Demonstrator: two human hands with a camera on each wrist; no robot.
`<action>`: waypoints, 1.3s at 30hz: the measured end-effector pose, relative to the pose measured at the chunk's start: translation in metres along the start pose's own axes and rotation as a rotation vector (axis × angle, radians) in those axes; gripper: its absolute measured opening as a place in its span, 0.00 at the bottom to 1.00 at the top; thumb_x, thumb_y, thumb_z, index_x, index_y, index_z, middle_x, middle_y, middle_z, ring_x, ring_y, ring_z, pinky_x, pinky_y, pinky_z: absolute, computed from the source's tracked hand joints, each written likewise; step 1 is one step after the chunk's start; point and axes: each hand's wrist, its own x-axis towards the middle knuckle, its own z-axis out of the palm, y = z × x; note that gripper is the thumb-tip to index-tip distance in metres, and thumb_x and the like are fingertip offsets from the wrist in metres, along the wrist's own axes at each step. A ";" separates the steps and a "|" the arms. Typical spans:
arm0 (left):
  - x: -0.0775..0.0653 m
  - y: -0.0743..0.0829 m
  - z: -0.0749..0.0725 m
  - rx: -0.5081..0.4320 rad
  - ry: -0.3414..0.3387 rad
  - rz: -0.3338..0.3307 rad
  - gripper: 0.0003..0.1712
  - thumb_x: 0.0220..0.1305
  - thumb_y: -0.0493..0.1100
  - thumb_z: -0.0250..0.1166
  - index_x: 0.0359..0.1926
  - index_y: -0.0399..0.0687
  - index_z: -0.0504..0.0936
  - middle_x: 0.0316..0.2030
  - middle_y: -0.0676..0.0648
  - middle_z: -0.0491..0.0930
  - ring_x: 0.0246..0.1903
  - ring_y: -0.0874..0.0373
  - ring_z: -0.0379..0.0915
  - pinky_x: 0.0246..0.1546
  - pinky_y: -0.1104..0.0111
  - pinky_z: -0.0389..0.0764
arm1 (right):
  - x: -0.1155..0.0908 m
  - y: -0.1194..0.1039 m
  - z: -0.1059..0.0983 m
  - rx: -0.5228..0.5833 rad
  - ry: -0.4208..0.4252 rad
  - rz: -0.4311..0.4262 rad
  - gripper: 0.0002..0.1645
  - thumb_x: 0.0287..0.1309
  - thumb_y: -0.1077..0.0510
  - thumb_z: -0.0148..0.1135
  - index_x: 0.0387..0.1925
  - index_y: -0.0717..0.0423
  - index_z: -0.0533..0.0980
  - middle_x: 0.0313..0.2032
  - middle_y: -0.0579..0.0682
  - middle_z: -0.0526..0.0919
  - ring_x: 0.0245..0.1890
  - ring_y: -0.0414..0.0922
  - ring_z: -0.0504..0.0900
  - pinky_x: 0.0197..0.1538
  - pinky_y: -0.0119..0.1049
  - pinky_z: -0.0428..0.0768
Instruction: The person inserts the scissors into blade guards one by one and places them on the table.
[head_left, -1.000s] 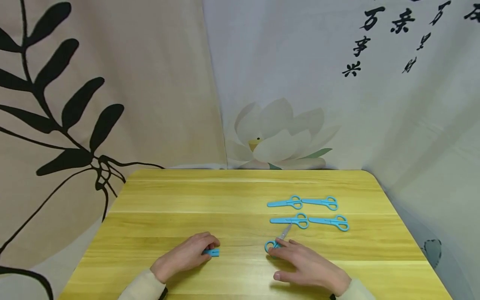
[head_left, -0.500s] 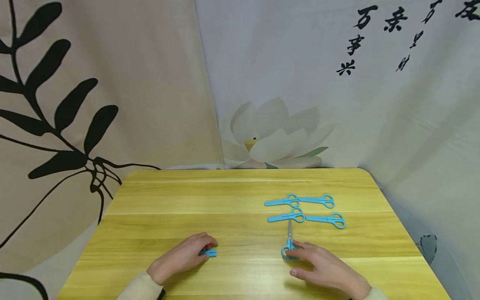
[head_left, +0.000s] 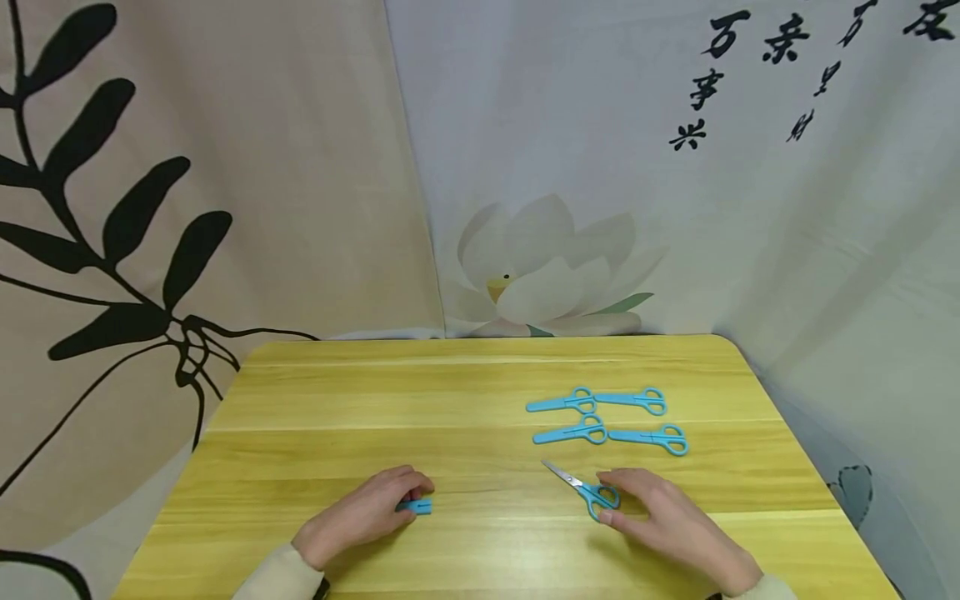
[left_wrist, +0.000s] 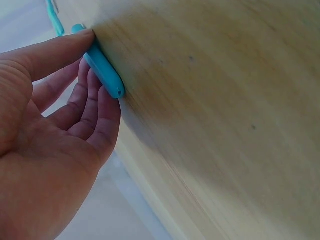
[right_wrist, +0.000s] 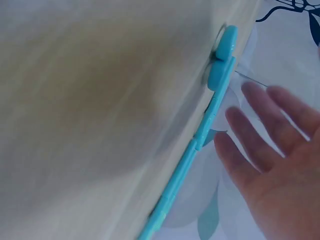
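My left hand [head_left: 367,510] pinches a blue scissors cover [head_left: 417,506] low on the table. The left wrist view shows the thumb on one side of this cover [left_wrist: 104,72] and curled fingers underneath. Uncovered scissors [head_left: 592,492] with blue handles lie to the right, their metal blades pointing back and left. My right hand [head_left: 667,517] is just beside the handle loops, thumb and index fingertips right at them. In the right wrist view the fingers of the right hand [right_wrist: 280,155] are extended and spread.
Behind the uncovered scissors, several blue scissors in covers lie in two rows, the back row [head_left: 570,402] and the front row [head_left: 577,431]. The wooden table [head_left: 360,392] ends at a printed curtain [head_left: 315,167].
The uncovered scissors have swung round, from tip pointing back and right to tip pointing back and left. My right hand has shifted right; the left hand keeps its hold on the cover.
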 end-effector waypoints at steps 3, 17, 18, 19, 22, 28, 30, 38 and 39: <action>0.000 0.000 0.000 -0.007 -0.003 -0.004 0.18 0.68 0.36 0.70 0.58 0.43 0.82 0.43 0.57 0.78 0.40 0.68 0.72 0.43 0.68 0.80 | 0.008 0.002 0.004 0.020 0.029 0.042 0.32 0.64 0.39 0.70 0.62 0.53 0.80 0.60 0.45 0.83 0.60 0.50 0.81 0.58 0.53 0.81; -0.002 0.000 0.001 -0.034 -0.009 -0.010 0.19 0.68 0.36 0.70 0.58 0.43 0.82 0.43 0.59 0.77 0.40 0.69 0.71 0.43 0.69 0.80 | 0.034 -0.006 0.021 0.180 -0.014 0.193 0.32 0.54 0.41 0.80 0.54 0.54 0.81 0.50 0.43 0.84 0.49 0.45 0.84 0.53 0.44 0.83; -0.002 0.000 0.001 -0.033 -0.009 -0.010 0.19 0.68 0.36 0.70 0.58 0.44 0.82 0.44 0.59 0.77 0.40 0.69 0.71 0.43 0.69 0.80 | 0.035 -0.005 0.023 0.183 -0.018 0.198 0.31 0.53 0.41 0.80 0.53 0.54 0.82 0.48 0.42 0.83 0.49 0.44 0.83 0.52 0.43 0.83; -0.002 0.000 0.001 -0.032 -0.009 -0.011 0.19 0.68 0.36 0.70 0.58 0.44 0.82 0.44 0.59 0.77 0.40 0.68 0.71 0.43 0.69 0.80 | 0.036 -0.005 0.025 0.187 -0.021 0.205 0.31 0.52 0.42 0.81 0.52 0.53 0.82 0.47 0.41 0.83 0.48 0.44 0.83 0.52 0.42 0.82; -0.003 0.000 0.002 -0.028 -0.005 -0.011 0.18 0.68 0.36 0.70 0.58 0.44 0.82 0.44 0.59 0.77 0.40 0.68 0.72 0.44 0.68 0.80 | 0.038 -0.005 0.029 0.168 -0.022 0.207 0.29 0.49 0.43 0.82 0.48 0.52 0.82 0.43 0.39 0.81 0.45 0.41 0.80 0.50 0.41 0.81; -0.003 0.000 0.002 -0.015 0.000 -0.006 0.19 0.68 0.36 0.70 0.58 0.43 0.82 0.44 0.58 0.77 0.40 0.68 0.71 0.43 0.69 0.80 | 0.040 -0.006 0.034 0.052 0.006 0.146 0.24 0.46 0.47 0.85 0.41 0.49 0.81 0.38 0.38 0.78 0.40 0.40 0.76 0.46 0.41 0.78; -0.002 -0.001 0.002 -0.014 -0.001 -0.003 0.19 0.68 0.36 0.70 0.59 0.42 0.82 0.44 0.58 0.77 0.40 0.68 0.71 0.43 0.69 0.80 | 0.041 -0.005 0.035 0.032 0.010 0.136 0.22 0.46 0.50 0.85 0.39 0.49 0.80 0.37 0.38 0.78 0.39 0.39 0.75 0.45 0.40 0.78; -0.001 -0.003 0.003 -0.023 -0.004 -0.013 0.19 0.68 0.36 0.71 0.58 0.43 0.82 0.44 0.57 0.78 0.40 0.68 0.71 0.42 0.70 0.80 | 0.044 -0.003 0.033 0.048 -0.033 0.141 0.14 0.51 0.56 0.81 0.35 0.47 0.81 0.33 0.38 0.79 0.35 0.38 0.76 0.39 0.35 0.77; -0.001 -0.003 0.002 -0.023 -0.003 -0.013 0.19 0.68 0.36 0.71 0.58 0.43 0.82 0.44 0.57 0.78 0.40 0.68 0.71 0.42 0.70 0.80 | 0.045 -0.003 0.033 0.051 -0.040 0.143 0.13 0.52 0.56 0.81 0.34 0.47 0.81 0.33 0.38 0.79 0.35 0.38 0.76 0.39 0.35 0.77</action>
